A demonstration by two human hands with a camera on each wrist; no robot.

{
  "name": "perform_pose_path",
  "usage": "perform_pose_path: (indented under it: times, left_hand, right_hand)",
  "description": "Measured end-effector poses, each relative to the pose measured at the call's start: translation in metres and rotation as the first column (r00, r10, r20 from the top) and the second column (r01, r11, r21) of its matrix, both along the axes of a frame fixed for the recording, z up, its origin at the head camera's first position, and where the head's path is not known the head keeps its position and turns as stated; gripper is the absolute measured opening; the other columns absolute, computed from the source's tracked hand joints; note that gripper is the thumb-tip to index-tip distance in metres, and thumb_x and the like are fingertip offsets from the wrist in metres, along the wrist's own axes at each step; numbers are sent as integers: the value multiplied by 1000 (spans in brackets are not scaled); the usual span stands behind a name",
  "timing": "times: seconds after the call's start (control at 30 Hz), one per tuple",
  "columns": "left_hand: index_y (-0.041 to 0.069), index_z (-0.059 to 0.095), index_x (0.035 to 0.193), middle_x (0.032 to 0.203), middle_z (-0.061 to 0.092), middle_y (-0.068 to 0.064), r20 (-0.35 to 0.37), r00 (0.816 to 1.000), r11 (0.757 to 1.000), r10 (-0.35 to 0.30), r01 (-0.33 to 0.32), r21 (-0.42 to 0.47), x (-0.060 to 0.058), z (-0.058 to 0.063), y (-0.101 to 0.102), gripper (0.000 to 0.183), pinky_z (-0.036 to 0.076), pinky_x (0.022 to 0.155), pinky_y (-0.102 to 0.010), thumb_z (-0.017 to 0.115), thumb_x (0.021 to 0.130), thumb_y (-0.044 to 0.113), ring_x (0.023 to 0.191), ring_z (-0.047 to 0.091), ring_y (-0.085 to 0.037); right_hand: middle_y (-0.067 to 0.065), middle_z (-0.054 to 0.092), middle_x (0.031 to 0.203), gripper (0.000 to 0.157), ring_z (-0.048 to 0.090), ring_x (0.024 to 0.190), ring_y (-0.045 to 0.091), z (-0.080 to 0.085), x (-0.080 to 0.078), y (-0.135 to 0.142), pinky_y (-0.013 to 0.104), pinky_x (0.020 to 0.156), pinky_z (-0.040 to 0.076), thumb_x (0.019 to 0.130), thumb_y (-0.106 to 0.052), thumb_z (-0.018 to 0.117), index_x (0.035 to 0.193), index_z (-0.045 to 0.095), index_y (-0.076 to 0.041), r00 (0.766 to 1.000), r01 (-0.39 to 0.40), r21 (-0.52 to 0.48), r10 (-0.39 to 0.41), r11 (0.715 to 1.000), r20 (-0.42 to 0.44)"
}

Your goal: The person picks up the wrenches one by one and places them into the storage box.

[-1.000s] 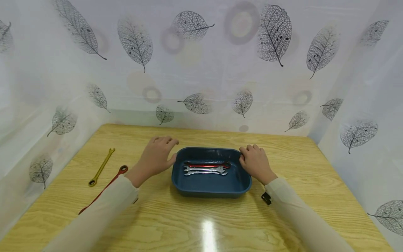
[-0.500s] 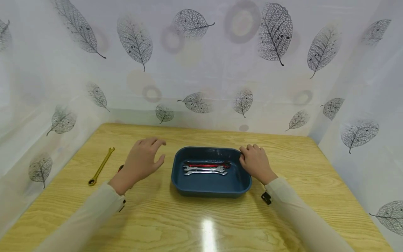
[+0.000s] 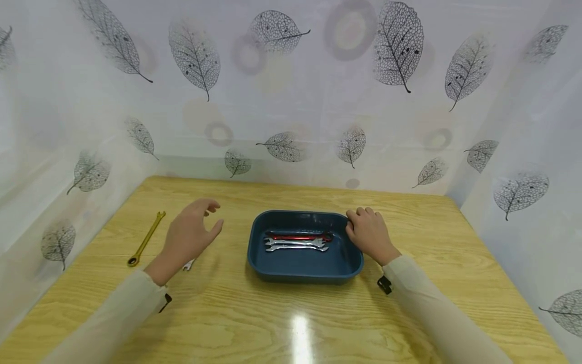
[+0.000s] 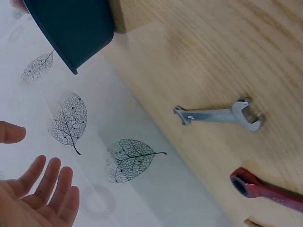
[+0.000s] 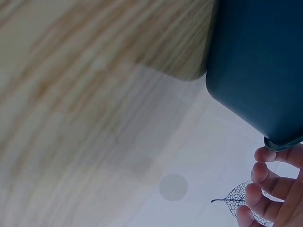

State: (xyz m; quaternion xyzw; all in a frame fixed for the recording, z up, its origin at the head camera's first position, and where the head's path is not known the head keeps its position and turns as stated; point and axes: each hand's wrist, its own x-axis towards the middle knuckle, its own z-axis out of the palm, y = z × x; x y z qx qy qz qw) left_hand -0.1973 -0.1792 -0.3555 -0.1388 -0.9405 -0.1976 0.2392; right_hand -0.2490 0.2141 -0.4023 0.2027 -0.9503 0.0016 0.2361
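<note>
My left hand [image 3: 191,230] hovers left of the blue plastic bin [image 3: 300,279], thumb and fingers spread, holding nothing. Below it on the table lies a small silver open-end wrench [image 4: 213,116], mostly covered by the hand in the head view. A red ratchet wrench [image 4: 270,191] lies near it in the left wrist view, hidden from the head view. My right hand [image 3: 370,232] grips the bin's right rim, its fingertips under the lip in the right wrist view. Inside the bin lie a red wrench [image 3: 295,237] and several silver wrenches [image 3: 297,248], side by side.
A yellow combination wrench [image 3: 146,240] lies at the left of the wooden table [image 3: 245,323]. White leaf-printed sheeting [image 3: 291,101] closes off the back and both sides.
My left hand has drawn away from the bin's left side toward the left, passing over the red wrench. The right hand and the bin have stayed put.
</note>
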Motion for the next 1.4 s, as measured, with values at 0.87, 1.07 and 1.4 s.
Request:
perform_pose_path:
  times: [0.87, 1.07, 1.4]
  left_hand:
    - [0, 60, 108, 103, 65, -22, 477, 878, 973, 49, -150, 176, -3, -14, -36, 31, 47, 58, -31, 56, 90, 25, 72, 63, -22]
    - [-1, 59, 112, 111, 62, -26, 568, 823, 968, 24, -162, 194, -6, -19, -40, 33, 50, 64, -35, 53, 92, 25, 80, 65, -27]
    - [1, 60, 109, 105, 64, -21, 589, 807, 983, 52, -145, 111, -3, -28, -41, 36, 49, 65, -37, 57, 91, 32, 80, 63, -25]
  right_hand:
    - [5, 42, 60, 14, 37, 55, 22, 0, -5, 0, 30, 52, 24, 85, -11, 56, 72, 50, -9, 1000, -22, -21, 22, 1000, -13]
    - [5, 43, 60, 14, 37, 55, 21, 2, -3, 0, 30, 51, 25, 86, -12, 55, 73, 51, -9, 1000, -13, -15, 14, 1000, 10]
    - [5, 42, 60, 13, 36, 54, 20, 2, -2, 0, 29, 51, 23, 87, -12, 55, 75, 53, -8, 1000, -22, -1, 22, 1000, -7]
